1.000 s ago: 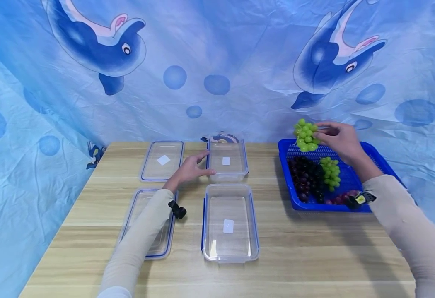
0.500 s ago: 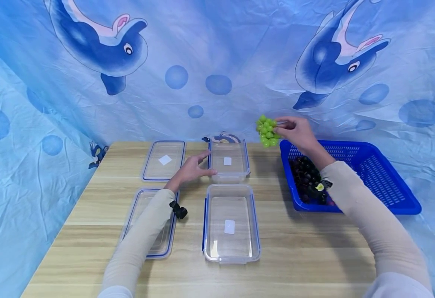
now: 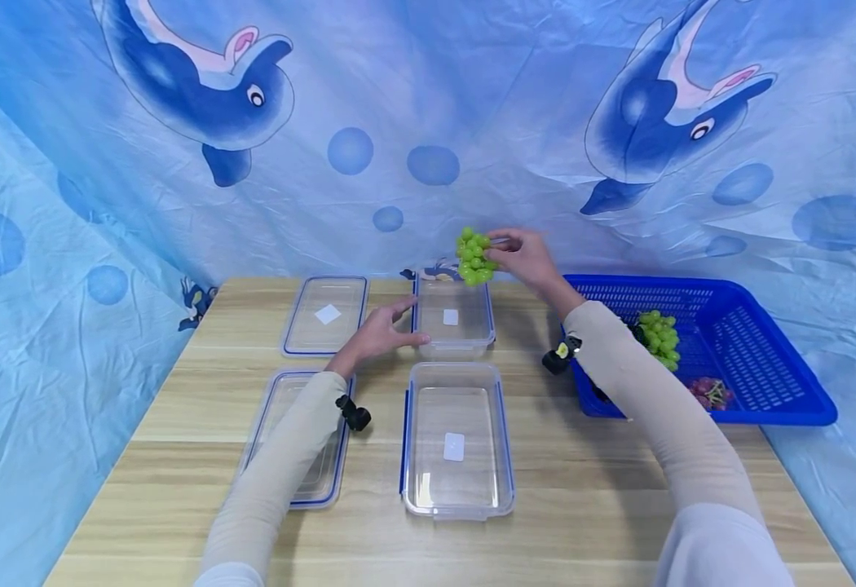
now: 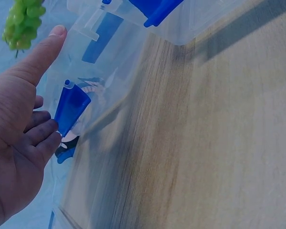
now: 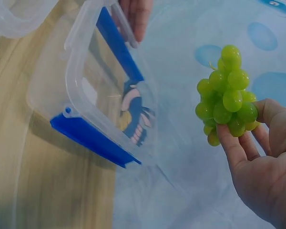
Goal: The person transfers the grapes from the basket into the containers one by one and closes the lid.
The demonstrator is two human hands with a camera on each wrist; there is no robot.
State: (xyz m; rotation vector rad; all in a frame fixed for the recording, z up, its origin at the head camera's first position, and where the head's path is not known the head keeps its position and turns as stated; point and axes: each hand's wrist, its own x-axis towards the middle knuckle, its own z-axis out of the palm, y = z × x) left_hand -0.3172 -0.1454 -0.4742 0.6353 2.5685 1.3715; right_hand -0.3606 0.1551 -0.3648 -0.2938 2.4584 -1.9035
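Note:
My right hand (image 3: 527, 259) pinches a bunch of green grapes (image 3: 475, 257) between thumb and fingers, held up over the back right corner of the far clear container (image 3: 454, 326). In the right wrist view the grapes (image 5: 226, 98) hang beside that container's blue side clips. My left hand (image 3: 380, 333) rests against the left side of the far container, thumb at its front left corner and fingers extended along the side. The left wrist view shows the thumb and fingers of that hand (image 4: 19, 119) straight along the container's wall.
A second clear container (image 3: 457, 408) stands in front. Two lids lie on the left, a far lid (image 3: 325, 316) and a near lid (image 3: 318, 456) partly under the left sleeve. On the right, a blue basket (image 3: 758, 350) holds green grapes (image 3: 659, 338) and red grapes (image 3: 710, 393).
My right hand has carried the green grapes leftward from above the blue basket to above the far container. My left hand has stayed in place.

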